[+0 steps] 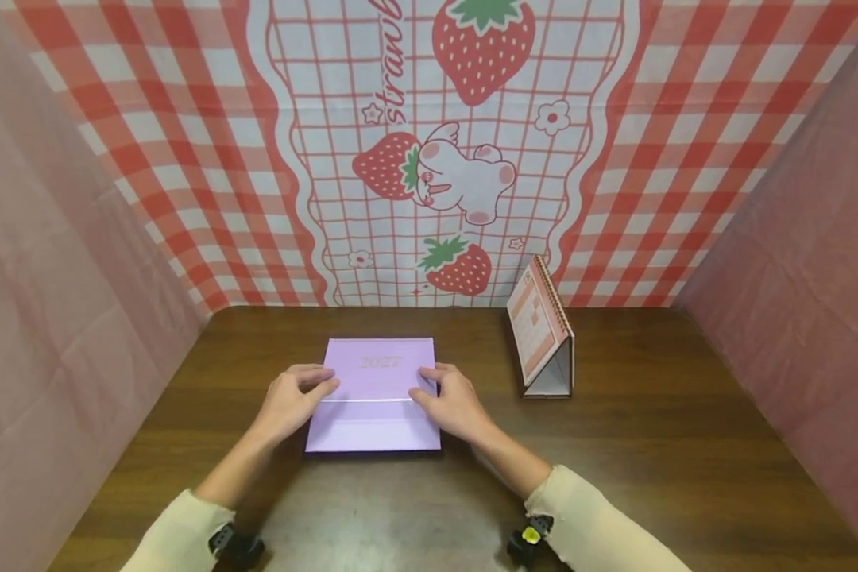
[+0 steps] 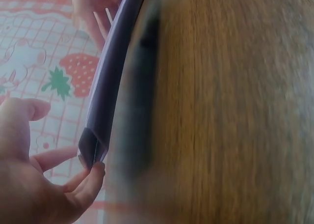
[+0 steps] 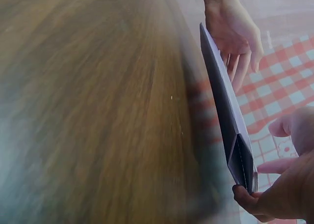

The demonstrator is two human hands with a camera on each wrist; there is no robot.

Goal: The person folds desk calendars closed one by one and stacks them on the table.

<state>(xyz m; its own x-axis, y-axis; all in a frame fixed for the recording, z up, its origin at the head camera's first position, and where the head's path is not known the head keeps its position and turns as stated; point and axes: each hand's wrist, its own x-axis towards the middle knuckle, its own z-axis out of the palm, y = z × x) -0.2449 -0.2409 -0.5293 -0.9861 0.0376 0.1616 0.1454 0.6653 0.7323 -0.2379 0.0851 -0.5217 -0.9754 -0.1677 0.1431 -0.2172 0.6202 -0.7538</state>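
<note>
Booklet [image 1: 375, 388] gripped both sides

Booklet at 6 o'clock of head view, seemingly just clear of the table [image 1: 636, 469]. Left hand [image 1: 291, 403] pinches its 9 o'clock edge, right hand [image 1: 455, 403] its 3 o'clock edge. Calendar [image 1: 534, 320] stands at booklet's 2 o'clock. Step looks like two-handed holding; next move probably calls for an even grip, keeping it level. Underside and fingertips below hidden from head view; digits on cover faint, maybe 2027; wrist views blurry, booklet's far end cut off in left's.

Lilac booklet [image 1: 372, 433], white-striped. Pink and white calendar [image 1: 532, 326]. Brown wood-grain table [image 1: 651, 461]. Red-white checked backdrop [image 1: 186, 119]. Cream sleeves [image 1: 600, 516].
</note>
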